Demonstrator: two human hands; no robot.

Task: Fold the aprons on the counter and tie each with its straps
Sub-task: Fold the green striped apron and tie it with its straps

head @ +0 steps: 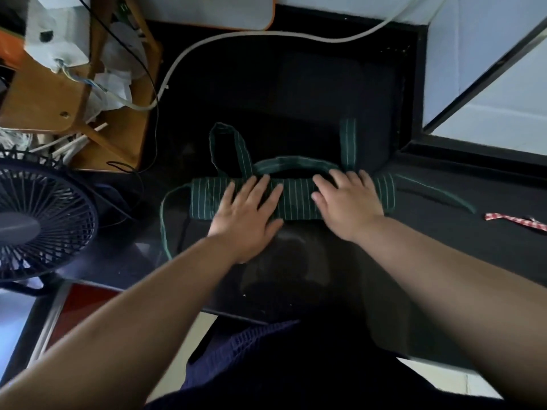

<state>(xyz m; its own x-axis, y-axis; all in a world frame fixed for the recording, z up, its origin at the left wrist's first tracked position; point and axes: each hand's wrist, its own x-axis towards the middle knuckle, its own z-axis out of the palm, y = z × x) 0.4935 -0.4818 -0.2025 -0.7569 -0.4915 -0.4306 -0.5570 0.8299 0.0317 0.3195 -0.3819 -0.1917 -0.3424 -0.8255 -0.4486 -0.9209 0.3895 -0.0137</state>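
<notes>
The folding step looks all but finished: the green striped apron [296, 202] lies as a narrow band across the middle of the dark bench [444, 247], and both hands are flattening it. The left hand [248, 214] lies palm down on the left half. The right hand [346, 202] lies on the right half. The fingers [260, 184] are spread and nearly straight, pressing the cloth and gripping nothing. Tying comes next, I'd say, which means lifting the palms, gathering the loose straps from either side and drawing them round the bundle without letting the fold spring open. By my count there is one folded apron and two hands on it. Two wide striped strap pieces run off the far edge: a loop on the left [228, 143] and a straight strip on the right [348, 140]. Two thin ties trail off the ends, the left tie [162, 220] curving toward the near edge and the right tie [438, 190] lying along the bench, and one curved band [293, 161] arches just beyond the fingertips. One red checked strip [515, 221] lies well apart at the right; whether it belongs to a second apron, I cannot tell. One fan [35, 220] stands at the left.
</notes>
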